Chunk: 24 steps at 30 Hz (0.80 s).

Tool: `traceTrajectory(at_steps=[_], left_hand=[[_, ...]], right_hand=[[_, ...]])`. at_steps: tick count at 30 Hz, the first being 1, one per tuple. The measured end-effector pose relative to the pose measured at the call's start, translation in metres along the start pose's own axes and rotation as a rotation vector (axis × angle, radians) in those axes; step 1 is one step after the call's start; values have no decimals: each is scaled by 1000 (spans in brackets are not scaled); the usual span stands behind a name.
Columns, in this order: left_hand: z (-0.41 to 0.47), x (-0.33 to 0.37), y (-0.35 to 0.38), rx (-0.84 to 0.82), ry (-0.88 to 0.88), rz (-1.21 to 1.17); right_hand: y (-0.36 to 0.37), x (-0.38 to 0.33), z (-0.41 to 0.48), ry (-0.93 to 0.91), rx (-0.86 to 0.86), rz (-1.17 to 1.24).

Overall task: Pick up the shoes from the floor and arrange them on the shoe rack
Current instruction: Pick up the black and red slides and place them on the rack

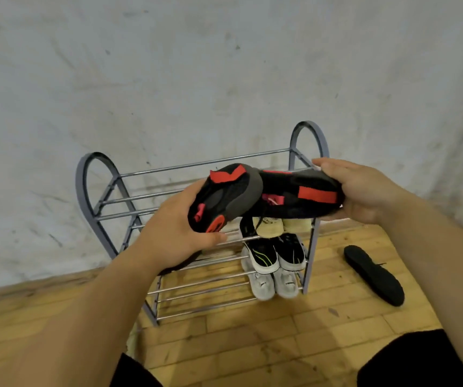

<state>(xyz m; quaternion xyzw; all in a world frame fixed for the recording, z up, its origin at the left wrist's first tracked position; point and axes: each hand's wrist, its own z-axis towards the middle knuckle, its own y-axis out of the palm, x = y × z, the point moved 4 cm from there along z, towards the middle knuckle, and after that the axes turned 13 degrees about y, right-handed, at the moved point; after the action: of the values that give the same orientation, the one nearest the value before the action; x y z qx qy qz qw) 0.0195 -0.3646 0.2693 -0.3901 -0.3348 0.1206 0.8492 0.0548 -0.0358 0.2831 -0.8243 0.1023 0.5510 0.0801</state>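
A grey metal shoe rack [107, 188] with several tiers stands against the wall. My left hand [174, 230] grips one black-and-red shoe [224, 196] with its sole facing me. In my right hand [364, 191] is a second black-and-red shoe [303, 196], gripped at one end. Both shoes hang in the air in front of the rack's top tier, touching each other. On the rack's right side sit a tan pair [277, 226], a black-and-white pair [275, 254] and a grey-white pair [272, 284], one tier below the other.
A black insole or slipper [372, 275] lies on the wooden floor [224, 344] to the right of the rack. A stained white wall [196, 65] rises behind the rack. My knees in dark shorts [417, 361] show at the bottom edge.
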Motion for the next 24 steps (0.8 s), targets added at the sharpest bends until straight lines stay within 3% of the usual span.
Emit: traceTrajectory(at_steps=[6,10,14,17,24], left_hand=[[15,-6,8,-50,39,7],[26,-22,14,-52,-26,-9],[30,-42,21,-79,-61,-13],[32,-56,23,-97,-95,-15],[40,-72,23,-77,-129,-14]], right_hand=[[43,6,35,95,-50,389],[69,21,62,217,49,514],[70,23,71,265,231,471],[69,17,79,194,267,279],[56,4,88,-219,306,-578]])
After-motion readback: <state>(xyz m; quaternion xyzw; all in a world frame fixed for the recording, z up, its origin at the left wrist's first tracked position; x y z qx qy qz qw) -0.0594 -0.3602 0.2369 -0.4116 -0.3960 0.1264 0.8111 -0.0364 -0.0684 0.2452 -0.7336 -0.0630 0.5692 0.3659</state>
